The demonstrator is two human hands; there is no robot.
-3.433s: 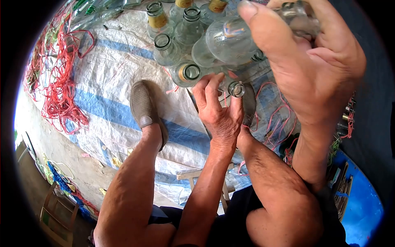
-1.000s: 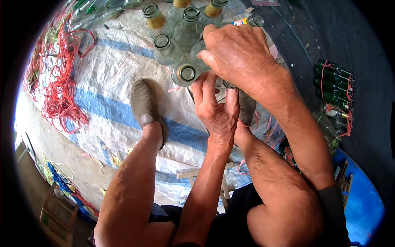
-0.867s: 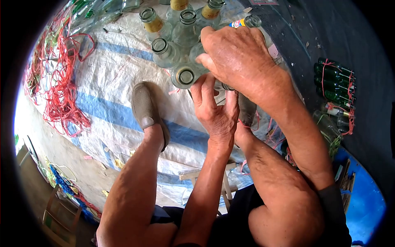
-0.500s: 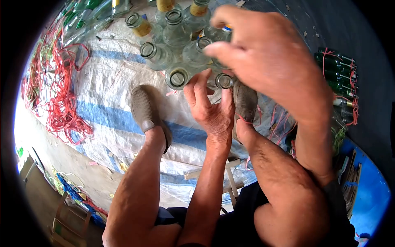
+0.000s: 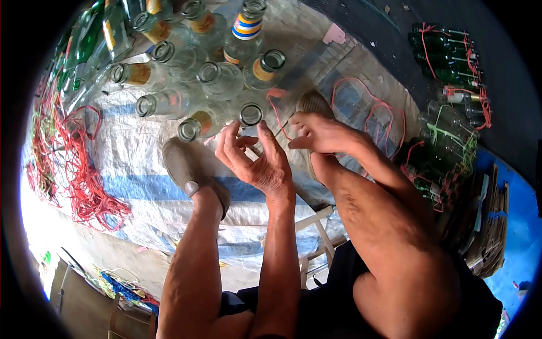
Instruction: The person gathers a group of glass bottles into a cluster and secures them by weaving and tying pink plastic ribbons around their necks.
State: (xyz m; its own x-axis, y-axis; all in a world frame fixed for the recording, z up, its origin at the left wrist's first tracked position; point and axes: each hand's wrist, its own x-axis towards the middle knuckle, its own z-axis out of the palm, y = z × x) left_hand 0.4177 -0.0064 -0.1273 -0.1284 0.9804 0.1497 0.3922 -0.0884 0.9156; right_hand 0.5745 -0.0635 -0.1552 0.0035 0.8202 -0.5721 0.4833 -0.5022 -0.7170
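My left hand (image 5: 254,164) is palm up with fingers apart, its fingertips at the near side of a clear glass bottle (image 5: 251,114). That bottle stands upright at the near edge of a group of several clear bottles, some with yellow labels. One bottle (image 5: 247,28) at the back carries a blue, white and orange label. To the right, my right hand (image 5: 324,133) is low over my right shoe (image 5: 314,104), fingers bent and thumb apart. A red plastic string (image 5: 275,110) runs from beside the bottles towards its fingertips; I see no grip on it.
A tangle of red string (image 5: 84,169) lies on the left of the white and blue striped sheet (image 5: 147,189). Green bottles (image 5: 87,51) lie at the upper left. Tied green bottles (image 5: 446,56) and flattened cardboard (image 5: 488,226) are on the right.
My right hand has moved down from above the bottles to beside my right shoe. The view has shifted, showing more bottles and string. My left hand stays by the near bottles.
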